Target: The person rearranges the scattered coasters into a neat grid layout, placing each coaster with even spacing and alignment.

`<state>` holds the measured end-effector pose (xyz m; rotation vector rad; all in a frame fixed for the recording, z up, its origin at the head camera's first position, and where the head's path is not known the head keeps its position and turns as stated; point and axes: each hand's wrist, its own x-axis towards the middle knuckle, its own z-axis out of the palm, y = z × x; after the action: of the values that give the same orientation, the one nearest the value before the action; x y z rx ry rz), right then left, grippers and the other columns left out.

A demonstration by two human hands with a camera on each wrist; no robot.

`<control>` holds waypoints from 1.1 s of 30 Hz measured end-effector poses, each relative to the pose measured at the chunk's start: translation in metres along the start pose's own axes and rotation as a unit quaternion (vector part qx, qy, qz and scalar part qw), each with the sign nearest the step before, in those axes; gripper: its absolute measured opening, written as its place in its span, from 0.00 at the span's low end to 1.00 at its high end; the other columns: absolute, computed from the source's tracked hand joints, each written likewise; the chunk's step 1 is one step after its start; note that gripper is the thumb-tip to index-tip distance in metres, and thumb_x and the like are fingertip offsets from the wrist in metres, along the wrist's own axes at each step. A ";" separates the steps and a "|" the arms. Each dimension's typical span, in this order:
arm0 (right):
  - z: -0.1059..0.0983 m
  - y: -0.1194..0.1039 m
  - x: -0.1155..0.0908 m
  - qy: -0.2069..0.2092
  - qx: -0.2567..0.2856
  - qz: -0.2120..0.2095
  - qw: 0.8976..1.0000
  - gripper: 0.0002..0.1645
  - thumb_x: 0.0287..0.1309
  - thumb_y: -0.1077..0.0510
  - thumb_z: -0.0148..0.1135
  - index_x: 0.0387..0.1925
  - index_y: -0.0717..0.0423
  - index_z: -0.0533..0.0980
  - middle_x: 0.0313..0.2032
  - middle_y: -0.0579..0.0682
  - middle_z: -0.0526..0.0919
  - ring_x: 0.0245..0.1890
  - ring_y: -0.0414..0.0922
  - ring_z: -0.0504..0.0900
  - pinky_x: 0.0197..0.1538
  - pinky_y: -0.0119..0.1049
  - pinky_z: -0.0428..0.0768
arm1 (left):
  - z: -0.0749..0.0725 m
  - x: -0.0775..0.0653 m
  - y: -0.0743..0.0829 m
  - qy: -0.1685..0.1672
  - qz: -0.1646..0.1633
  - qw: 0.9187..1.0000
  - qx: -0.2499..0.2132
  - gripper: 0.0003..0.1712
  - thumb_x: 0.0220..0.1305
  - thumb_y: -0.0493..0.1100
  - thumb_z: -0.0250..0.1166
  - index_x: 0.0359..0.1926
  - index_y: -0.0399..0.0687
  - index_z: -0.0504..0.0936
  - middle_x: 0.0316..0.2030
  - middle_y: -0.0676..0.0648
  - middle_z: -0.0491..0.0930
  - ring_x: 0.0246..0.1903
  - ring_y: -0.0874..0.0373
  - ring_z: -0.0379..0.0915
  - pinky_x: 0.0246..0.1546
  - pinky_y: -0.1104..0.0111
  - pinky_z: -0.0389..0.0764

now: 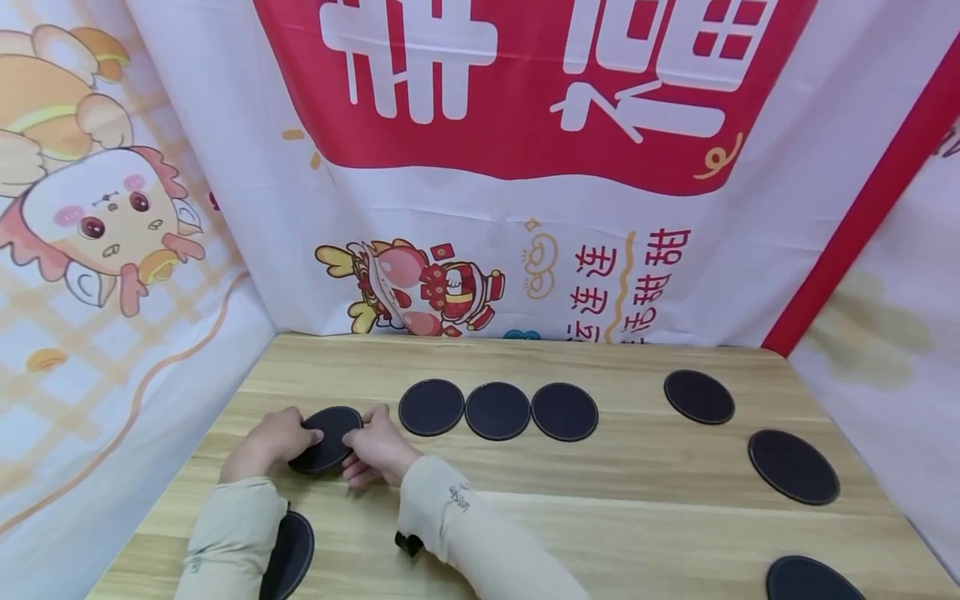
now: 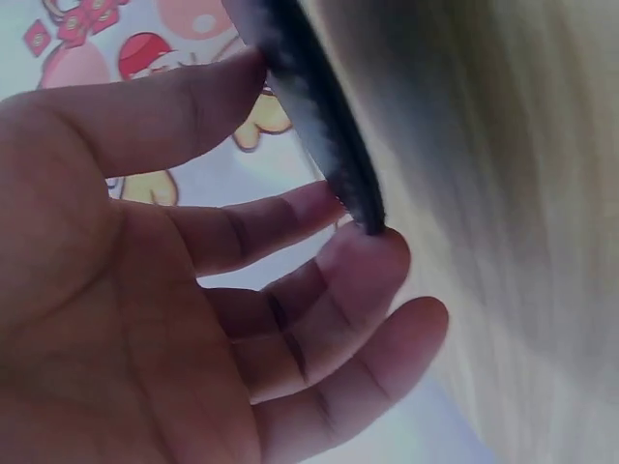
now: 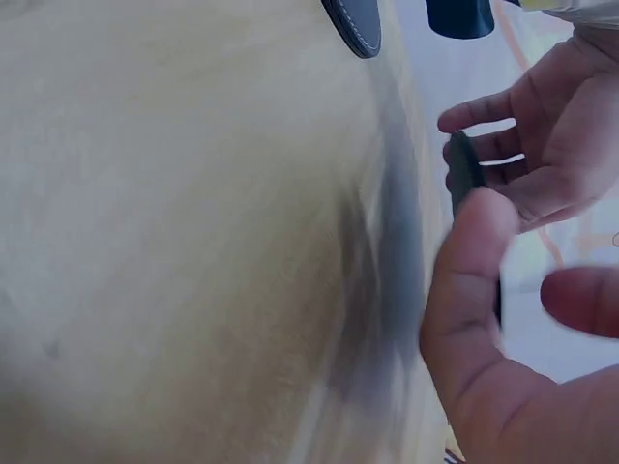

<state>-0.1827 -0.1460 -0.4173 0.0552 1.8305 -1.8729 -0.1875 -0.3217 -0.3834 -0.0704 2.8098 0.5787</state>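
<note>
Holding one round black disc [image 1: 330, 437] up off the tabletop [image 1: 600, 525], near the left edge and toward the back left corner. Pinching one side with the left hand [image 1: 277, 435], thumb on top and fingers by the rim. Grasping the other side, the one toward the right edge, with the right hand [image 1: 382, 447]; not showing clearly how tight. Having the disc right between both hands, touching each, with neither one nearer. Tilting it a bit, not laying it flat. Being round, so having no long way to point. Seeing a row of three discs [image 1: 498, 411] just past the right hand, running along near the back edge. Seeing another disc [image 1: 296, 554] closer to the front edge, partly hiding under the left sleeve [image 1: 240, 517]. Seeing three spread-out discs [image 1: 793, 467] far off, going down beside the right edge.
</note>
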 end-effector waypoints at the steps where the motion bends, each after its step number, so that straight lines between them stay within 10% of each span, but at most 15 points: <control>1: 0.000 -0.002 0.000 0.012 0.006 -0.010 1.000 0.18 0.66 0.69 0.56 0.49 0.54 0.60 0.22 0.63 0.81 0.09 0.43 0.72 0.14 0.33 0.76 | -0.002 -0.001 0.002 0.005 0.004 1.000 -0.007 0.25 0.69 0.45 0.63 0.45 0.19 0.73 0.39 0.27 0.78 0.40 0.38 0.76 0.44 0.48 0.76; 16: -0.039 -0.016 0.000 0.019 0.033 -0.070 0.997 0.21 0.70 0.69 0.52 0.60 0.49 0.66 0.21 0.64 0.81 0.11 0.46 0.75 0.16 0.36 0.79 | -0.013 -0.006 0.033 0.065 0.031 0.997 -0.042 0.26 0.70 0.43 0.62 0.55 0.20 0.73 0.51 0.23 0.76 0.52 0.29 0.72 0.52 0.42 0.72; 33: -0.094 -0.026 -0.011 -0.012 0.003 -0.105 0.994 0.29 0.73 0.66 0.50 0.72 0.46 0.65 0.23 0.61 0.81 0.15 0.46 0.77 0.22 0.38 0.81 | 0.000 -0.002 0.063 0.093 0.070 0.987 -0.113 0.25 0.71 0.42 0.63 0.59 0.26 0.73 0.42 0.31 0.80 0.43 0.39 0.77 0.46 0.46 0.76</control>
<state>-0.2131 -0.0546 -0.3974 -0.1636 1.8758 -2.0117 -0.1923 -0.2636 -0.3591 0.0319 2.9319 0.9716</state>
